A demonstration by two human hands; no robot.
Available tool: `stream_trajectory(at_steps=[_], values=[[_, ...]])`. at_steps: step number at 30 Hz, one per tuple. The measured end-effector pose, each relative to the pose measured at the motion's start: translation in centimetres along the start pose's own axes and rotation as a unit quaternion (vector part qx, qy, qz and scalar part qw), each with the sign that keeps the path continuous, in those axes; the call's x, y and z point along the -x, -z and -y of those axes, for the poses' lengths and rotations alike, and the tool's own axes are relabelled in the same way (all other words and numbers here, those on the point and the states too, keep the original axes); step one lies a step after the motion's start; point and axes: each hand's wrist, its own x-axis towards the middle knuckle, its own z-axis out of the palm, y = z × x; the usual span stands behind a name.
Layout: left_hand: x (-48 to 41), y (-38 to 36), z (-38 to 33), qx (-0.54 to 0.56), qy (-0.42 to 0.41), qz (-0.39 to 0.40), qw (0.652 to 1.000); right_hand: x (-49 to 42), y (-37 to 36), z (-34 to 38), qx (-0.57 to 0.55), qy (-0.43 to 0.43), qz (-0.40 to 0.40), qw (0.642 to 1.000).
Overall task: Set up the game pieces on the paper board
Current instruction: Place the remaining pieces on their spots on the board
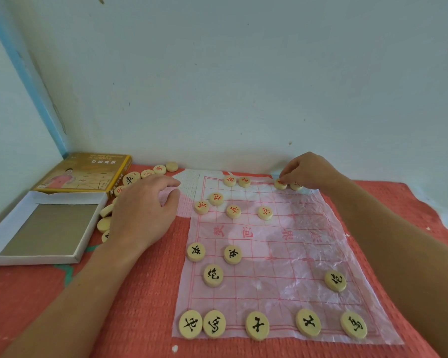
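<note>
Board [295,254] mid-right of frame, approx half set: black pcs [257,326] on lower rows, red pcs [233,211] on upper rows, gaps in both. R hand [305,169] pinches red pc [280,183] on top row, upper right. L hand [142,210] over loose pile [140,174] at left, grip unclear

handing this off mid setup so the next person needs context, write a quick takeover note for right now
Right hand: pinching a red piece on the far row of the paper board.
Left hand: relaxed above the loose pieces left of the board, nothing visibly held.
Done: five black pieces on the near row, four more ahead of them; eight red pieces on the far side, counting the pinched one.
Left: both halves have gaps; fill them from the loose pieces.
</note>
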Motion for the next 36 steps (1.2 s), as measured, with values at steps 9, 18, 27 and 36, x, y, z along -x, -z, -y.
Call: stream_trajectory(at_steps=[9, 18, 27, 36], values=[[-0.2, -0.1, 0.4, -0.001, 0.002, -0.017, 1.000, 0.3, 0.2, 0.2, -0.025, 0.025, -0.034, 0.999], [-0.8, 2.2, 1.7, -0.015, 0.098, -0.075, 0.992, 1.9, -2.0, 4.7, -0.074, 0.107, -0.041, 0.991], [-1.1, 2.4, 2.8, -0.083, 0.089, -0.043, 0.992, 2.8, -6.9, 11.2, -0.063, 0.228, 0.003, 0.972], [-1.4, 1.9, 3.4, -0.088, 0.068, -0.036, 0.993, 1.3, -11.6, 16.7, 0.011, 0.368, 0.026, 0.930]])
